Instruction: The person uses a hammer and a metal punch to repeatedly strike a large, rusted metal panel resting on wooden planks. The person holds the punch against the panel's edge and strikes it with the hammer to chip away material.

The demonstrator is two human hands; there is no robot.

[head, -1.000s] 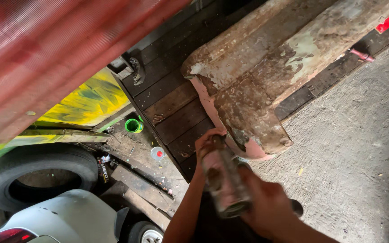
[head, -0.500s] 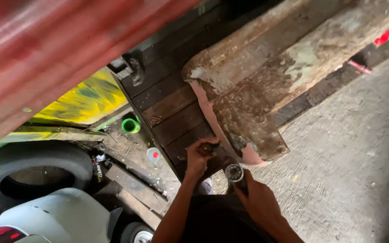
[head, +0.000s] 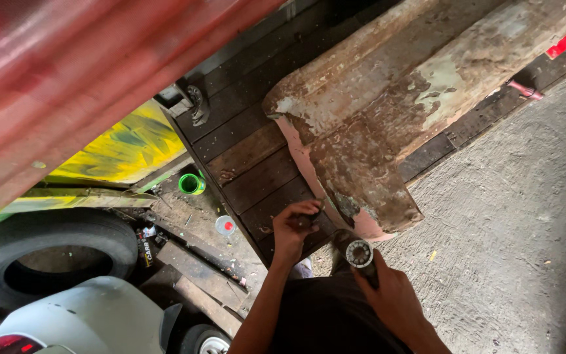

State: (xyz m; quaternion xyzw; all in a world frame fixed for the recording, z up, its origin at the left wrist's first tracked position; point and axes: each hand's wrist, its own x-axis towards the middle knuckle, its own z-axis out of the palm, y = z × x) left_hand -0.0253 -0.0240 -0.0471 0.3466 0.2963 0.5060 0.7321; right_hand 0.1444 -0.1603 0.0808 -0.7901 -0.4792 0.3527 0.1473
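Observation:
A large rusty metal body panel (head: pixel 388 124) with flaking pale paint and a pink edge lies on dark wooden planks (head: pixel 250 157). My left hand (head: pixel 296 226) presses its fingers against the panel's lower pink edge, closed around something small and dark that I cannot make out. My right hand (head: pixel 391 295) grips a dark cylindrical power tool (head: pixel 359 252) whose round, ringed head points up toward the camera, just below the panel's corner.
A black tyre (head: pixel 47 255) lies at the lower left beside a white vehicle part (head: pixel 73 321). A green cup (head: pixel 191 184) and a small clear lid (head: pixel 225 225) sit on the dirty ground. Rough concrete (head: pixel 512 229) spreads to the right. A red painted surface (head: pixel 86 72) looms overhead.
The cylindrical tool has dropped away from the camera to the panel's lower corner. My left hand let go of the tool and moved to the panel's pink edge.

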